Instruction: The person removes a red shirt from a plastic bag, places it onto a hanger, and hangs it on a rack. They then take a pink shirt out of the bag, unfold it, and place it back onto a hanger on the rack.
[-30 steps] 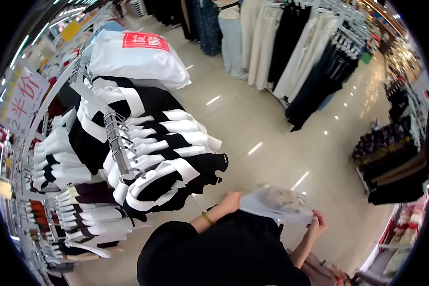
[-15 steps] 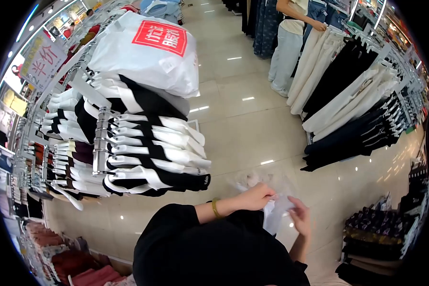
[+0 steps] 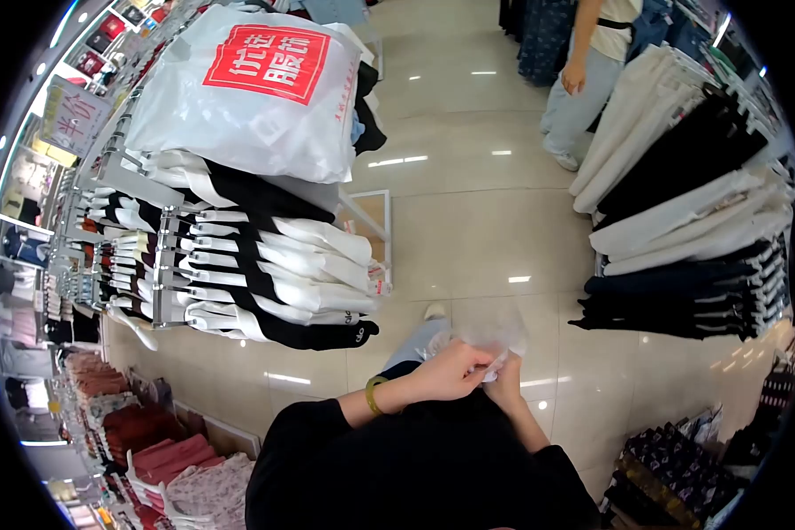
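A thin, clear plastic bag [image 3: 501, 330] hangs crumpled in front of my body. My left hand [image 3: 455, 369], with a bangle on its wrist, is closed and pinches the near edge of the plastic. Close on its right, my right hand [image 3: 505, 382] is closed on the same plastic, its fingertips partly hidden behind the film. A small whitish patch shows between the two hands; I cannot make out what it is.
Black-and-white garments [image 3: 278, 265] hang on a rack to the left, with a full white shopping bag [image 3: 247, 106] on top. Trousers [image 3: 680, 203] hang at right, a person [image 3: 583, 88] standing beside them. Folded clothes [image 3: 671, 468] lie lower right.
My right hand was apart with fingers spread; it has moved left and closed on the plastic. The view has shifted. The person's hand has come off the hanging trousers and hangs down.
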Demonstrator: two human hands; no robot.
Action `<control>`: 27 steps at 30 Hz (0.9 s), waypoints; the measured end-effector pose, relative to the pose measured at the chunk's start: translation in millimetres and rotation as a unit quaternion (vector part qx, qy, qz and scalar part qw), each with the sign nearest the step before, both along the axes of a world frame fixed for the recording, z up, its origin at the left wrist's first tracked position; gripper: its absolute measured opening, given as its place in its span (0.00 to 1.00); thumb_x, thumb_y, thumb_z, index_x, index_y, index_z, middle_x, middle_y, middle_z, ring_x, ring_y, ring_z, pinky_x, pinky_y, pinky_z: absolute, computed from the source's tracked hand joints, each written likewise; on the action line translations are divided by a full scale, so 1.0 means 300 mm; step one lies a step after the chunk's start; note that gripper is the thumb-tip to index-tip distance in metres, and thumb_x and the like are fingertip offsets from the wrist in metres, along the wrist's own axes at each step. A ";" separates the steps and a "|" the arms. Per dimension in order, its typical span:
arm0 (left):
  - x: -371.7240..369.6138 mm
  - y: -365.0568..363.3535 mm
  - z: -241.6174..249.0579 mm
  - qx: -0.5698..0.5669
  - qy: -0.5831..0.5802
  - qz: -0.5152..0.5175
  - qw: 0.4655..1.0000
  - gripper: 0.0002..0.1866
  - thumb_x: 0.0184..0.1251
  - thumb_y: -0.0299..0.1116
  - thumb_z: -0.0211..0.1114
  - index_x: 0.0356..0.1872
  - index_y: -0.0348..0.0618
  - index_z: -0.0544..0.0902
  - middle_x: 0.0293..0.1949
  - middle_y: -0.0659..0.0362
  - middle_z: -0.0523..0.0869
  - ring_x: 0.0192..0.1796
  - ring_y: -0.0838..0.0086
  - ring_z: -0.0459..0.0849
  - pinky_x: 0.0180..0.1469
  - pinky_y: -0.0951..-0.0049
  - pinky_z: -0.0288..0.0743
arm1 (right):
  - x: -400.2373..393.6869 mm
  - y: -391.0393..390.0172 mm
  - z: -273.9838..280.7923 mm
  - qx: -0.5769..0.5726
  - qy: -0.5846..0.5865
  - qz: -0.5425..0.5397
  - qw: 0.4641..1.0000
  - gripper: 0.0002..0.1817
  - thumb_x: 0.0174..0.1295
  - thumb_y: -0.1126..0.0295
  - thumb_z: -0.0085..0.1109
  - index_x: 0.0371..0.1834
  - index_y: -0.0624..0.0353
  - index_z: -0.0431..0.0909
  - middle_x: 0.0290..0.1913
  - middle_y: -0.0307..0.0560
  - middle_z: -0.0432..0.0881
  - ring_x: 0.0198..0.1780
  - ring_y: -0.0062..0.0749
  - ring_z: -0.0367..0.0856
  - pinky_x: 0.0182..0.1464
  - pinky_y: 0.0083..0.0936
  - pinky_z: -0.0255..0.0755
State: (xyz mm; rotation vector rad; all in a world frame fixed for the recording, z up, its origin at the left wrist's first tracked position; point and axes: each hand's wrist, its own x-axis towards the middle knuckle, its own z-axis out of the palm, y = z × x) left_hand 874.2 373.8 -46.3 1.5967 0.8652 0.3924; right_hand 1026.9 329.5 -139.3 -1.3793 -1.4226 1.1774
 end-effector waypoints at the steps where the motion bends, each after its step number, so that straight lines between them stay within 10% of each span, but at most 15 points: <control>1: -0.017 0.023 -0.005 0.010 -0.013 0.011 1.000 0.09 0.58 0.21 0.56 0.39 0.35 0.80 0.28 0.50 0.80 0.25 0.64 0.77 0.28 0.72 0.69 | -0.010 0.038 0.001 -0.002 0.004 0.008 1.000 0.08 0.45 0.74 0.65 0.30 0.64 0.79 0.32 0.53 0.81 0.35 0.48 0.82 0.37 0.31 0.73; 9: -0.173 0.267 -0.118 -0.005 -0.028 0.120 0.992 0.12 0.57 0.24 0.64 0.43 0.36 0.80 0.40 0.53 0.84 0.44 0.62 0.83 0.48 0.71 0.73 | -0.065 0.408 -0.015 0.046 -0.099 0.126 0.986 0.07 0.48 0.72 0.62 0.29 0.64 0.81 0.31 0.54 0.82 0.33 0.45 0.83 0.35 0.31 0.74; 14: -0.250 0.479 -0.233 0.153 0.072 0.168 0.971 0.51 0.37 0.29 0.76 0.68 0.42 0.57 0.69 0.47 0.57 0.69 0.51 0.57 0.67 0.59 0.56 | -0.158 0.622 0.006 0.006 -0.081 0.069 0.994 0.07 0.49 0.73 0.60 0.31 0.64 0.81 0.30 0.55 0.82 0.32 0.42 0.83 0.34 0.31 0.73; 27: -0.264 0.814 -0.537 0.108 0.064 0.338 0.933 0.18 0.43 0.23 0.65 0.40 0.38 0.80 0.44 0.49 0.83 0.50 0.54 0.80 0.54 0.63 0.71 | -0.289 1.054 -0.095 -0.033 -0.009 0.177 0.984 0.08 0.51 0.76 0.56 0.34 0.63 0.81 0.26 0.56 0.80 0.23 0.39 0.79 0.27 0.28 0.69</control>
